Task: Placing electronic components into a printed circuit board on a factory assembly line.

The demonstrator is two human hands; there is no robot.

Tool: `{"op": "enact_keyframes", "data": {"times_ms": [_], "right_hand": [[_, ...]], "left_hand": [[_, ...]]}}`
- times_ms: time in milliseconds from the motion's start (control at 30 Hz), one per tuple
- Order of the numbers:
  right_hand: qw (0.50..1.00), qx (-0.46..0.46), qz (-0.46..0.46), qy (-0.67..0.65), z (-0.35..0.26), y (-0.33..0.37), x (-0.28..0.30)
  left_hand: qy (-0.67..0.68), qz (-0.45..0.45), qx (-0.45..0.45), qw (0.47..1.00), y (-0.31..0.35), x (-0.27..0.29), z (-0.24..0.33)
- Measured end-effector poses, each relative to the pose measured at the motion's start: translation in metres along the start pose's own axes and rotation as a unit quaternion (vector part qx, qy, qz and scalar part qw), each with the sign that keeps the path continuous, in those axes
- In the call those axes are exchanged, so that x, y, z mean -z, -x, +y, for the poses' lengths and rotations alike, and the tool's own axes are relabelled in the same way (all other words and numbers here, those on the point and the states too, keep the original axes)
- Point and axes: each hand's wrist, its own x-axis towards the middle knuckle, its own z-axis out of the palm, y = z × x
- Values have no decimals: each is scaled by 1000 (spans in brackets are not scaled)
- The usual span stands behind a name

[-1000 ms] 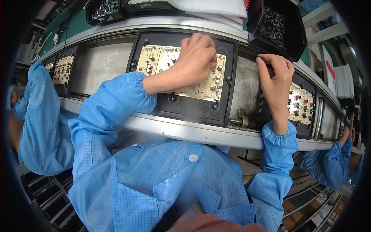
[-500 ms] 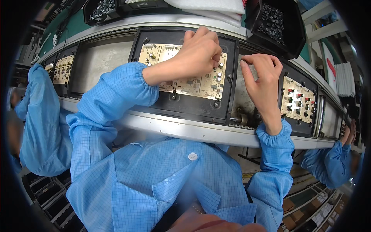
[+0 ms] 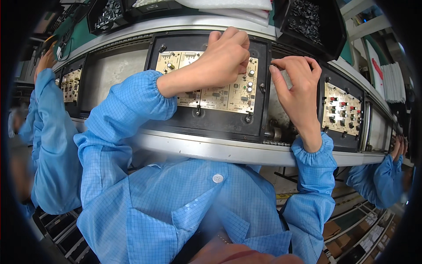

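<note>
In front of me a beige circuit board (image 3: 215,104) lies in a black carrier frame (image 3: 211,127), held by small dark clips around its edge. My left hand (image 3: 226,57) bends over the board's upper right part. Its fingers are closed and point down at the components; whatever they hold is hidden behind the hand. Past the frame's right edge, my right hand (image 3: 299,86) hovers above the conveyor gap, thumb and forefinger pinched together. A tiny dark bit shows at those fingertips, too small to name. Upright capacitors (image 3: 250,83) stand on the board right of my left hand.
A second populated board (image 3: 340,112) sits in its carrier to the right, another board (image 3: 71,86) to the left. Black bins of small dark parts (image 3: 305,20) and grey metal parts (image 3: 109,16) stand beyond the rail (image 3: 198,147). Co-workers' blue sleeves (image 3: 55,145) appear at both sides.
My left hand has shifted slightly left and up over the board; my right hand has barely moved. At the left, a co-worker's arm now reaches farther forward.
</note>
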Motion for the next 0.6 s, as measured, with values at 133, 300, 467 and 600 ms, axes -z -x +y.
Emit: {"op": "enact_keyframes", "data": {"times_ms": [133, 300, 467, 600], "right_hand": [[1000, 7, 11, 1, -2, 0, 1], [1000, 8, 19, 2, -6, -1, 2], [1000, 4, 2, -5, -7, -2, -3], [997, -61, -42, -8, -4, -3, -7]], "left_hand": [[-19, -3, -16, 1000, -2, 1, 3], [-48, -12, -30, 998, -4, 4, 9], [-55, -64, -53, 995, -17, 6, 0], [7, -34, -47, 998, -4, 11, -10]]}}
